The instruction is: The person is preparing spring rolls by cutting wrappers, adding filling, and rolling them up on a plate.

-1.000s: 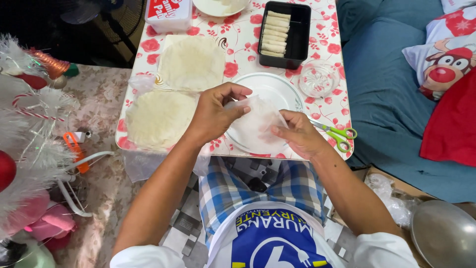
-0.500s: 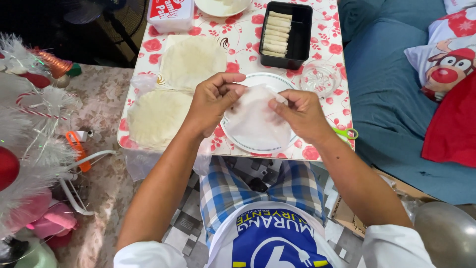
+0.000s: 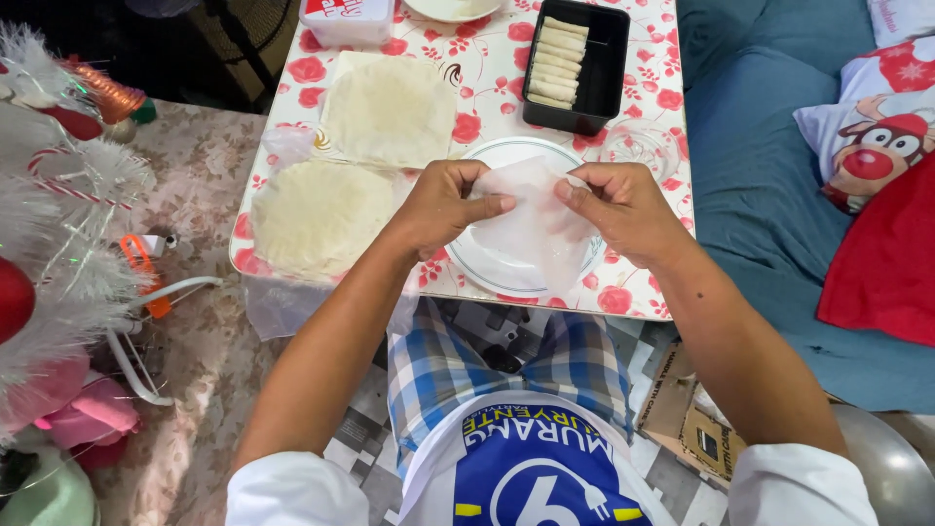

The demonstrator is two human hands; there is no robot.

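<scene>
Both hands hold one thin, translucent white wrapper sheet (image 3: 531, 209) lifted over a round white plate (image 3: 487, 268). My left hand (image 3: 443, 205) pinches the sheet's left side with thumb and fingers. My right hand (image 3: 623, 209) pinches its right side; the sheet hangs down between them. Two stacks of round pale wrappers lie on plastic to the left: a near stack (image 3: 321, 214) and a far stack (image 3: 390, 107).
A small table with a red-flower cloth (image 3: 477, 68) carries a black tray of rolled wrappers (image 3: 575, 58), a clear glass bowl (image 3: 638, 146) and a white box (image 3: 346, 15). A white tinsel tree (image 3: 49, 224) stands left; blue bedding and a reindeer cushion (image 3: 867, 146) lie right.
The hands have lifted the wrapper sheet off the plate and drawn closer together, and the sheet now hangs between them. The camera view shifted slightly, and the scissors at the right are now covered.
</scene>
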